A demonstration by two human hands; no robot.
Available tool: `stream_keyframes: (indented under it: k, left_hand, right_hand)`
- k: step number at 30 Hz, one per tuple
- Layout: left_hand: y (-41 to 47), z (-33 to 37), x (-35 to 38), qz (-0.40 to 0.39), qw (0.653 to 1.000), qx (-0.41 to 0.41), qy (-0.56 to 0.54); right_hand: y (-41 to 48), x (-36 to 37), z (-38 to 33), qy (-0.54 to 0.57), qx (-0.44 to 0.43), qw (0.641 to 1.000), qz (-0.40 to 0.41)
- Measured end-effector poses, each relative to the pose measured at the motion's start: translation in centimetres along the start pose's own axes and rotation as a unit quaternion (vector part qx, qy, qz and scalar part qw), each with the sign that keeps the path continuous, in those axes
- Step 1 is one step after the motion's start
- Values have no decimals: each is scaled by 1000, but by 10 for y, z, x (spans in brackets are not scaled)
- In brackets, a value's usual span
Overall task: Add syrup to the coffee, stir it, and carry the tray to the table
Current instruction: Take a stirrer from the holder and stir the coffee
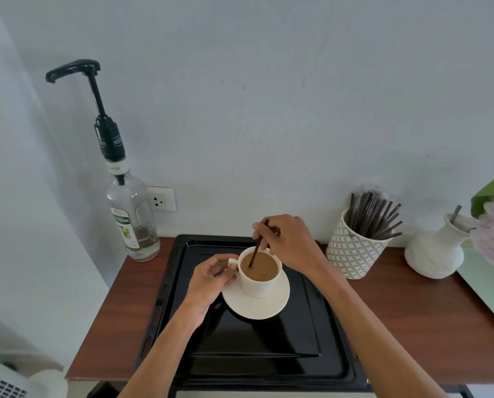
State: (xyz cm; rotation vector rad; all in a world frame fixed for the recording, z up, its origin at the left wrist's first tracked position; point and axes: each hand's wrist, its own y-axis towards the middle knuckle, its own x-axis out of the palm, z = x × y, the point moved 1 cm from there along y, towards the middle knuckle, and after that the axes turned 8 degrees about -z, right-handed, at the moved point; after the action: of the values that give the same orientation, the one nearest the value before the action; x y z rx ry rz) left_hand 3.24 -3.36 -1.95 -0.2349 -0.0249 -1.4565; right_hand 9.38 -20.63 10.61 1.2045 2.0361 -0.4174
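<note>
A cream cup of milky coffee stands on a cream saucer in the far half of a black tray. My left hand pinches the cup's handle on its left side. My right hand hovers above and behind the cup and holds a dark stir stick, whose lower end dips into the coffee. The clear syrup bottle with a tall black pump stands at the back left corner, off the tray, nearly drained.
The tray lies on a brown wooden counter against a pale wall. A patterned pot of dark stir sticks stands at the back right, beside a white vase with pink flowers. A wall socket sits behind the bottle.
</note>
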Motion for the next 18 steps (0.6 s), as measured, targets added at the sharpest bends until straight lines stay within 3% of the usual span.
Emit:
stream_keyframes:
  k: [7,14,18]
  left_hand:
    - [2,-1,-2,-5,1000,-3,-5]
    - [2,-2,-3,-8,1000,-8,-7]
    - [2,-2,-2,-4,1000,-9,-13]
  right_hand:
    - [-4,-14,14,-111,14,992,58]
    - [-10,3,14,38,12,999,19]
    - [-7,1,15,-9,16,997,70]
